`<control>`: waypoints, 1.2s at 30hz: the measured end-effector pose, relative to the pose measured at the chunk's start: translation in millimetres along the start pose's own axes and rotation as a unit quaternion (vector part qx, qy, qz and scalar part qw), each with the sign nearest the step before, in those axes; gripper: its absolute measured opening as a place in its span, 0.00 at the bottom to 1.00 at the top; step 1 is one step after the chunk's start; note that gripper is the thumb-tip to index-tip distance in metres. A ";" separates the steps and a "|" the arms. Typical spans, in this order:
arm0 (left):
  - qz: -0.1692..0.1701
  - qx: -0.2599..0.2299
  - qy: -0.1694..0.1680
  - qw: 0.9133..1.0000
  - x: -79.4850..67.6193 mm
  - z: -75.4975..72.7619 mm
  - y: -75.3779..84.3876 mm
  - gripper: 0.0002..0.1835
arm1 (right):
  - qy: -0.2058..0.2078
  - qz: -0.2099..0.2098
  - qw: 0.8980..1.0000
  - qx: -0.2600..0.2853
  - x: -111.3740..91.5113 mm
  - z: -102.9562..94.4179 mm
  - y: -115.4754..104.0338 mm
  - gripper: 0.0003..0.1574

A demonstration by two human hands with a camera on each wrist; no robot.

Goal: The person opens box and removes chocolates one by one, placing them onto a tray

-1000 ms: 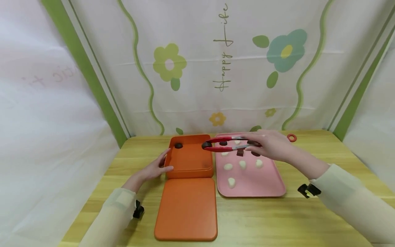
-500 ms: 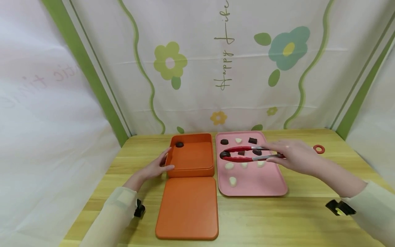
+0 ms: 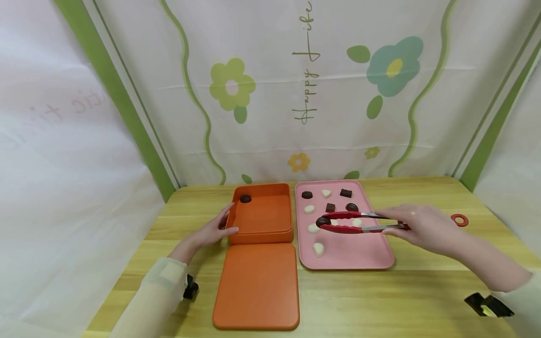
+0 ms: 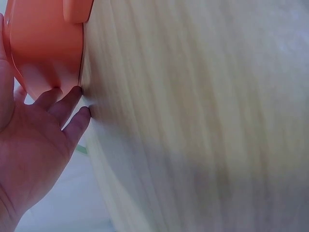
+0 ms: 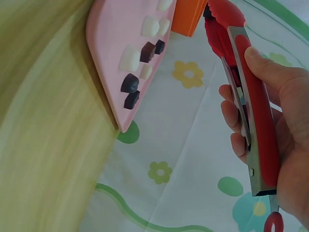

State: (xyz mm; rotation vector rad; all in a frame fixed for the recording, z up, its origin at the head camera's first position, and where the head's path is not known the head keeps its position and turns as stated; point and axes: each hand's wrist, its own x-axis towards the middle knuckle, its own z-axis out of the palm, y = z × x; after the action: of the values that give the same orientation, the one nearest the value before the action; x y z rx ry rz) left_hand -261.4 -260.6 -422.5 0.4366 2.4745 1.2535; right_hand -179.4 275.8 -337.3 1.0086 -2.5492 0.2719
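Observation:
My right hand [image 3: 427,230] grips red-and-silver tongs [image 3: 346,229]. A dark, rounded chocolate [image 3: 323,222] is pinched between their tips, raised over the pink tray [image 3: 351,258]. In the right wrist view, my thumb lies along one arm of the tongs [image 5: 260,125] with my fingers round the other. On the left, my left hand [image 3: 212,231] rests against the side of the orange box [image 3: 260,238], fingers spread and fairly straight. The left wrist view shows my fingertips at the outer wall of the box [image 4: 46,43], low by the tabletop. One dark chocolate [image 3: 245,199] sits in the box's back left.
An orange lid [image 3: 256,286] lies flat in front of the box. White chocolates [image 3: 319,249] and dark ones [image 3: 346,193] stand spaced over the tray, several of each. Behind the wooden table [image 3: 351,300] hangs a flower-printed curtain [image 3: 270,131].
My right hand has moved right and toward me, carrying the tongs and their chocolate from above the box to above the tray. My left hand stays at the box.

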 end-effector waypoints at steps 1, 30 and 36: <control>0.001 -0.001 -0.001 1.000 0.5 0.2 -0.6 0.48 | -0.003 0.003 1.000 0.002 -2.3 1.1 0.0 0.31; 0.006 -0.014 -0.012 1.000 1.6 -1.9 0.9 0.48 | -0.043 0.035 0.998 0.007 -49.6 22.7 11.4 0.27; 0.005 -0.028 -0.014 0.999 2.6 -2.1 0.2 0.49 | -0.048 0.030 0.998 0.014 -52.5 24.2 13.2 0.28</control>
State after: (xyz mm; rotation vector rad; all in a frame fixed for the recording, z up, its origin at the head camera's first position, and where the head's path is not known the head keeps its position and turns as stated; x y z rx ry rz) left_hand -264.6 -261.0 -421.5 0.4505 2.4098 1.3094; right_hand -160.3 310.1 -381.7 0.9785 -2.6732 0.2821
